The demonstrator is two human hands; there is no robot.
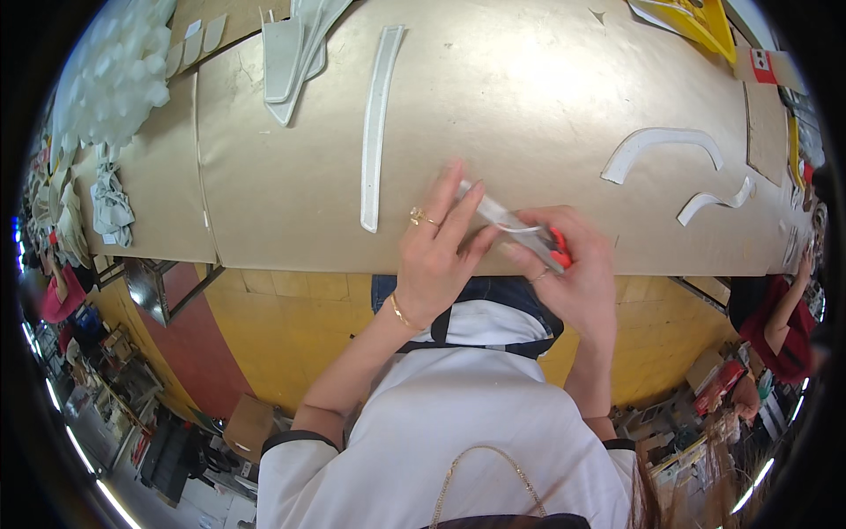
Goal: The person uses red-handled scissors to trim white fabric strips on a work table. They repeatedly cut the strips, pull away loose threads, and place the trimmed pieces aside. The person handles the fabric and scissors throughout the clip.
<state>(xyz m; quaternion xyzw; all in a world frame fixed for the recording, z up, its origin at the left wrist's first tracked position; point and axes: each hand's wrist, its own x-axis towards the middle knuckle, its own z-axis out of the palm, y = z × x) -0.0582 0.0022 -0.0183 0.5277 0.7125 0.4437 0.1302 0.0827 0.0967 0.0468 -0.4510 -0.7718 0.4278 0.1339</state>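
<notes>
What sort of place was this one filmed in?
Probably a workshop or small factory: a long pale strip and a curved band lie on a broad worktable, and a co-worker in red shows at the right edge.

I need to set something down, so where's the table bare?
Left of the long strip, this side of the pale panels; also between that strip and the arched piece, beyond your left hand and right hand. Crowded: far left, with a white pile and crumpled cloth.
</notes>
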